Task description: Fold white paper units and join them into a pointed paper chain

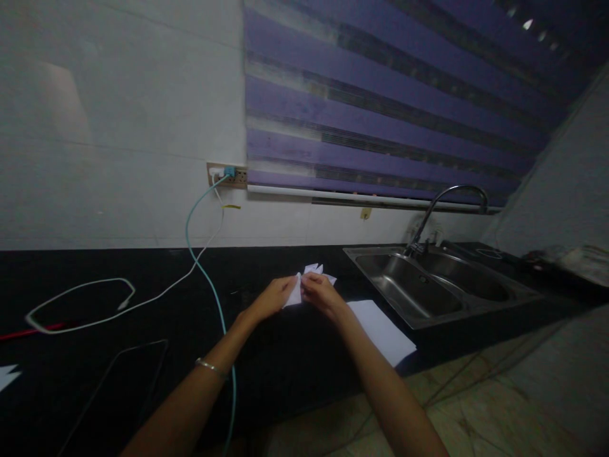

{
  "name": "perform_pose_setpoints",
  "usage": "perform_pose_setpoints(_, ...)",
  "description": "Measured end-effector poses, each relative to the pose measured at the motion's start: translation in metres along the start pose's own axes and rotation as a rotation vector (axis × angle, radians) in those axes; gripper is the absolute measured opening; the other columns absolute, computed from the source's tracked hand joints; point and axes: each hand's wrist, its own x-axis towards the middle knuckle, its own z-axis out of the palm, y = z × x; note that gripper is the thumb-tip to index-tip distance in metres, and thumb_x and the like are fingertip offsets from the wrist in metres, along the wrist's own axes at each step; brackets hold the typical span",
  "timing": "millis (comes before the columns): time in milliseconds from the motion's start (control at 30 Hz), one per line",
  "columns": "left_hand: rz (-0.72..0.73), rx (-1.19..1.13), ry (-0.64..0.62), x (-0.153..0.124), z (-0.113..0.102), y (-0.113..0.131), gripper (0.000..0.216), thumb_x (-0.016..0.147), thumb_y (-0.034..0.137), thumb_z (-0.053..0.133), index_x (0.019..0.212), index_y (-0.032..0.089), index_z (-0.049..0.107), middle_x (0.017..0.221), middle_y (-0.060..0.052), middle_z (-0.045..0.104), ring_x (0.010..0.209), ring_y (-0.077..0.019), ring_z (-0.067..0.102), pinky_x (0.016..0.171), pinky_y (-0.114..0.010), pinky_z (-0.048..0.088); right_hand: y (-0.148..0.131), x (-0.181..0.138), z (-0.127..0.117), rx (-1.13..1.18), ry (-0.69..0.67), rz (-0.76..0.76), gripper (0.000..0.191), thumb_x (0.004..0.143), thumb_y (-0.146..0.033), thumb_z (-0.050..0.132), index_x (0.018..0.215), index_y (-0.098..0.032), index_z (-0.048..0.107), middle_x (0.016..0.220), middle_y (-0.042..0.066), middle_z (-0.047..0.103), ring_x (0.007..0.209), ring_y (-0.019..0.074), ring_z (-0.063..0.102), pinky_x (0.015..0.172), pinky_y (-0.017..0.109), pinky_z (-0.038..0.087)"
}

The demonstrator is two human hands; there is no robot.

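The left hand (277, 296) and right hand (320, 292) grip folded white paper (294, 296). Flat white sheets (383, 333) lie on the black counter (280, 374).

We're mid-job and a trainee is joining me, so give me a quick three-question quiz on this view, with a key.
1. True or false: the flat paper lies inside the sink.
2. What white material are the left hand and right hand handling?
3. Which arm wears the bracelet?
A) Right
B) Left
C) Both

Key:
1. False; it lies on the black counter beside the sink.
2. White paper.
3. B
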Motion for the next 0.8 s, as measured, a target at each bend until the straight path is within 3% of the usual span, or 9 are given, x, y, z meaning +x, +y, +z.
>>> perform_pose_setpoints(267,-0.036,0.030,-0.053,-0.003,-0.005,0.002,0.047,0.087,0.050,0.039,0.083,0.011,0.065,0.073,-0.004,0.062,0.069,-0.0165,0.053,0.064,-0.026,0.044,-0.003,-0.004,-0.002,-0.130,-0.027,0.043,0.030,0.066,-0.041,0.076,0.077,-0.015,0.066,0.064,-0.001,0.058,0.056,0.0079,0.052,0.054,0.021,0.040)
perform_pose_setpoints(633,0.017,0.048,-0.141,-0.006,-0.005,-0.001,0.045,0.091,0.046,0.035,0.085,0.013,0.065,0.077,-0.006,0.064,0.072,-0.0173,0.054,0.067,-0.027,0.043,-0.003,-0.002,-0.011,-0.376,-0.089,-0.073,0.029,0.066,-0.041,0.074,0.067,-0.013,0.068,0.057,0.000,0.057,0.049,0.0083,0.047,0.048,0.021,0.036)
perform_pose_setpoints(800,0.019,0.041,-0.150,-0.006,-0.003,-0.003,0.045,0.091,0.046,0.035,0.082,0.013,0.064,0.074,-0.005,0.063,0.070,-0.0169,0.053,0.066,-0.027,0.043,-0.007,-0.005,-0.009,-0.410,-0.133,-0.126,0.023,0.066,-0.036,0.074,0.067,-0.014,0.066,0.059,-0.001,0.057,0.053,0.0091,0.048,0.052,0.022,0.036)
